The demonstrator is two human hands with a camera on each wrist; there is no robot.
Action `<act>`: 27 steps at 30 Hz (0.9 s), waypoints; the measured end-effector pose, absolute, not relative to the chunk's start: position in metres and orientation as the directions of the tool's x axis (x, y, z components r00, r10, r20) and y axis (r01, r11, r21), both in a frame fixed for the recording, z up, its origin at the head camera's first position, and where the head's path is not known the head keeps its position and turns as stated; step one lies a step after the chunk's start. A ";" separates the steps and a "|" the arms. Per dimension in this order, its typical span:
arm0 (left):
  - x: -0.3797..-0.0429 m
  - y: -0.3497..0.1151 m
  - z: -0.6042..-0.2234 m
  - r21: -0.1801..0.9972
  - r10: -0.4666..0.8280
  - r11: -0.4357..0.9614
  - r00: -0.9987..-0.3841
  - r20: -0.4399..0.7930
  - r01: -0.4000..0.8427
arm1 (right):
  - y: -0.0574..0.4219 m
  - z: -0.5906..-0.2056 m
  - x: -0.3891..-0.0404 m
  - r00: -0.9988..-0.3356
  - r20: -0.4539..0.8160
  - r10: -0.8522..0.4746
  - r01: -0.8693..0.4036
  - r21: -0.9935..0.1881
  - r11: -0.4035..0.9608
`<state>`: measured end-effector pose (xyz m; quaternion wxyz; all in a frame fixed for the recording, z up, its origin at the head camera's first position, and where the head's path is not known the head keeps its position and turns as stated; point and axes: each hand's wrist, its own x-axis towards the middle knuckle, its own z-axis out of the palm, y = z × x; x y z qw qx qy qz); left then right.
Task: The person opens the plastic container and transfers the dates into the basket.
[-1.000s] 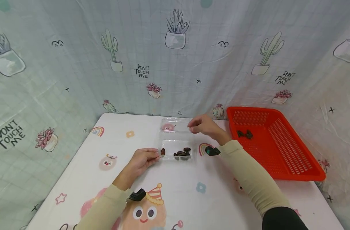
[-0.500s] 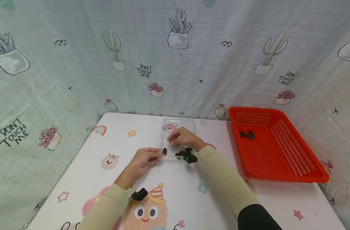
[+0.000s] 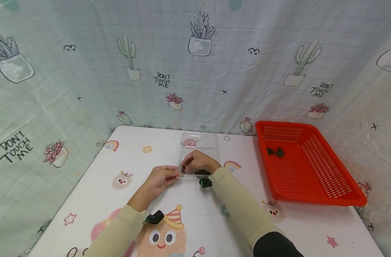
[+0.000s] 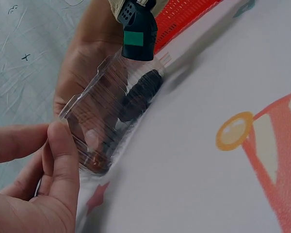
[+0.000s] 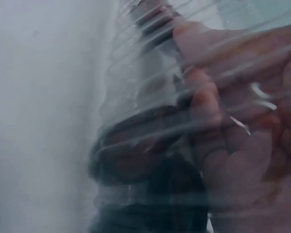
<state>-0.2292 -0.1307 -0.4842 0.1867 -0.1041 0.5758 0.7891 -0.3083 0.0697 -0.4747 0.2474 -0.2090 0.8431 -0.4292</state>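
Note:
A clear plastic box (image 4: 99,68) lies at the table's middle, its hinged lid (image 3: 206,141) folded back behind it. My left hand (image 3: 160,178) pinches the box's front left corner between thumb and finger. Inside that corner is a small glossy brown oval piece (image 3: 183,170), with the curled fingertips of my right hand (image 3: 198,160) round it. Several similar dark brown pieces (image 4: 140,94) lie at the box's right end, partly covered by the right hand in the head view. In the right wrist view these dark pieces (image 5: 136,141) show blurred through the box wall.
At the right stands a red plastic basket (image 3: 311,198) with slotted walls, and a few dark bow-shaped pieces (image 3: 275,152) lie in it. A white printed cloth (image 3: 118,200) covers the table. Patterned curtains (image 3: 169,53) enclose the back and sides.
My right hand has moved left and toward me, from the lid's right edge into the box, down to the brown piece. The left hand keeps its place at the corner.

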 end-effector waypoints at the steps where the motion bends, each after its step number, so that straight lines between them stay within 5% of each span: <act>1: -0.229 -0.131 -0.484 0.869 0.175 -0.268 -0.908 -0.381 -0.416 | 0.069 -0.475 -0.308 -0.787 -0.234 -0.571 -0.148 -0.826 0.544; 27: -0.228 -0.130 -0.479 0.864 0.193 -0.267 -0.902 -0.387 -0.428 | 0.075 -0.478 -0.306 -0.745 -0.205 -0.634 -0.227 -0.817 0.530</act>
